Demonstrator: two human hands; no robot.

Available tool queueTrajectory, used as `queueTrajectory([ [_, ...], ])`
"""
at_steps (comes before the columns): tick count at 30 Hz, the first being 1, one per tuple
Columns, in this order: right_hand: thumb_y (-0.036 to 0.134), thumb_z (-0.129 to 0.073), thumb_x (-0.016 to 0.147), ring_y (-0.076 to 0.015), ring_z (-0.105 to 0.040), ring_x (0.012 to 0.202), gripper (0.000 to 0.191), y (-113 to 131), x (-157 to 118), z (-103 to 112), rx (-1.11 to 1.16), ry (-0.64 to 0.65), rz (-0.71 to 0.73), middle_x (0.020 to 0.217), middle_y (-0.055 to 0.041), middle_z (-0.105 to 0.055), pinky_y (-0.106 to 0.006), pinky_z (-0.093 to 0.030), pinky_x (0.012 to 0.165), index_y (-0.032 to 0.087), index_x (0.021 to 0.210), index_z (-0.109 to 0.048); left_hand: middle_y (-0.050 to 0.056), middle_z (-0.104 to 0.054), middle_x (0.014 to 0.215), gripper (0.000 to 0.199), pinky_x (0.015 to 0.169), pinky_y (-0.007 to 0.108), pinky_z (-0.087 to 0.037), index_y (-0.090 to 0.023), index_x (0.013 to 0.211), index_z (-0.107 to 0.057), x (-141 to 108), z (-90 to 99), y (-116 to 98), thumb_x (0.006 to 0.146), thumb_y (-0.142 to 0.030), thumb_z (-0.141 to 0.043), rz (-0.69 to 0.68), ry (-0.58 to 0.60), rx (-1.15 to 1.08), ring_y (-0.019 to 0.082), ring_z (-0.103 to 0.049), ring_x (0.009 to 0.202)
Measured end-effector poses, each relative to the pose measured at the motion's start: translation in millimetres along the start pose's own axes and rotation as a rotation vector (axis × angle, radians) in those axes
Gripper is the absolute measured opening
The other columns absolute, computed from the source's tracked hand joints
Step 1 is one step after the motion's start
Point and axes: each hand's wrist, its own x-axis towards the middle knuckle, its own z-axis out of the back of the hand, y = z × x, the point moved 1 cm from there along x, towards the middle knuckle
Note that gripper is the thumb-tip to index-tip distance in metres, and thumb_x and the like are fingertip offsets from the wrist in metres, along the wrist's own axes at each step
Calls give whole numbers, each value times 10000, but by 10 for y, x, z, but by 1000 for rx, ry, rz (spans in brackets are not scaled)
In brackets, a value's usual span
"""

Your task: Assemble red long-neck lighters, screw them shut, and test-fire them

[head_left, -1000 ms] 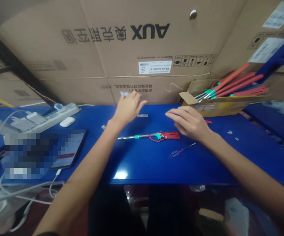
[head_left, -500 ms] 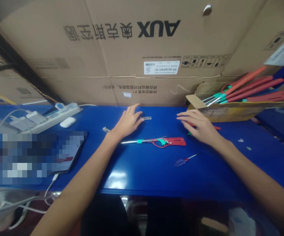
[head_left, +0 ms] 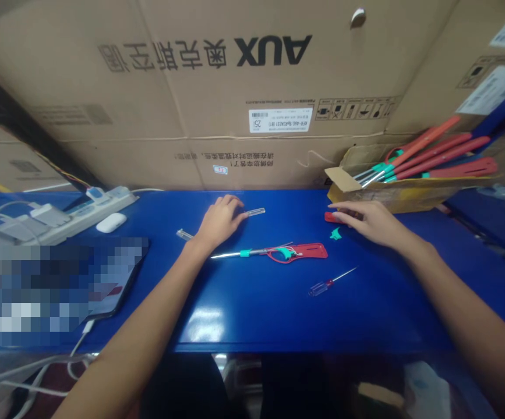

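My left hand (head_left: 221, 222) is closed, with thumb and fingertips at the near end of a small clear, narrow piece (head_left: 256, 212). Another clear piece (head_left: 184, 234) lies beside my left wrist. My right hand (head_left: 368, 220) has its fingers and thumb around a red plastic handle part (head_left: 332, 217), most of which is hidden beneath the hand. Just below it is a loose green trigger (head_left: 335, 234). Between my forearms lies an opened long-necked lighter (head_left: 269, 252), its metal barrel pointing left and its inner wire exposed. A screwdriver (head_left: 322, 287) with a clear handle rests nearer to me.
Several red-handled lighters (head_left: 444, 157) stick out of an open cardboard box (head_left: 413, 198) at the back right. A large carton (head_left: 169, 116) walls off the back. On the left are a power strip (head_left: 90, 212), a white earbud case (head_left: 111, 222), a tablet (head_left: 121, 279) and cables.
My left fingers have curled in at the clear piece, which is now tilted. My right hand has settled over the red part, whose end now shows. The view has shifted slightly.
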Motion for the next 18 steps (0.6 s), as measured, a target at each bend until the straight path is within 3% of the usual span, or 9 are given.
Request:
queueTrajectory([
  [2, 479, -527, 967, -189, -687, 650, 410, 38, 8, -62, 19, 17, -2, 906, -44, -804, -318, -512, 640, 215, 1193, -745, 101, -637, 1314, 305, 921, 434, -508, -197, 1212, -677, 12, -22, -59, 1005, -393, -568, -3, 9, 7, 297, -590, 1163],
  [5, 489, -516, 974, -178, -682, 653, 417, 131, 24, -106, 41, 32, 4, 940, -49, -802, -312, -510, 660, 224, 1208, -737, 89, -666, 1263, 216, 901, 446, -482, -198, 1093, -716, 9, -34, -150, 1000, -335, -578, -7, 29, 27, 309, -588, 1145],
  [7, 549, -493, 973, -177, -675, 666, 460, 147, 25, -37, 43, 14, -1, 951, -56, -798, -310, -498, 663, 224, 1185, -741, 82, -687, 1227, 164, 905, 451, -459, -195, 1033, -717, -6, -10, -199, 987, -294, -595, -6, 23, 34, 310, -591, 1128],
  [9, 679, -451, 944, -183, -648, 667, 573, 77, -2, 126, 5, -7, -40, 891, -65, -782, -314, -470, 651, 208, 1035, -765, 73, -707, 1187, 136, 919, 451, -441, -196, 1026, -703, -25, 41, -236, 978, -281, -608, -2, 8, 35, 299, -602, 1105],
  [11, 855, -392, 852, -176, -562, 589, 744, -80, -71, 348, -73, 33, -146, 674, -59, -697, -322, -411, 598, 194, 731, -711, 64, -731, 1114, 127, 939, 450, -427, -201, 1036, -684, -39, 105, -266, 975, -288, -614, 3, -17, 28, 282, -622, 1063],
  [13, 991, -363, 701, -149, -449, 499, 826, -282, -185, 571, -122, 168, -325, 489, -33, -534, -326, -354, 546, 208, 514, -548, 52, -744, 1052, 118, 963, 448, -412, -209, 1034, -666, -49, 167, -294, 970, -299, -623, -20, -55, 21, 269, -639, 1022],
  [16, 993, -471, 622, -154, -481, 530, 797, -530, -383, 818, -103, 307, -586, 529, -46, -558, -326, -379, 563, 209, 509, -562, 45, -749, 1009, 99, 961, 441, -407, -210, 1023, -645, -57, 232, -341, 964, -286, -621, -85, -116, 16, 258, -650, 966],
  [18, 954, -539, 626, -162, -512, 554, 757, -614, -473, 909, -122, 217, -627, 569, -61, -597, -325, -394, 574, 207, 524, -606, 41, -746, 989, 90, 930, 425, -416, -211, 1027, -634, -61, 253, -375, 958, -265, -614, -111, -138, 1, 249, -649, 928],
])
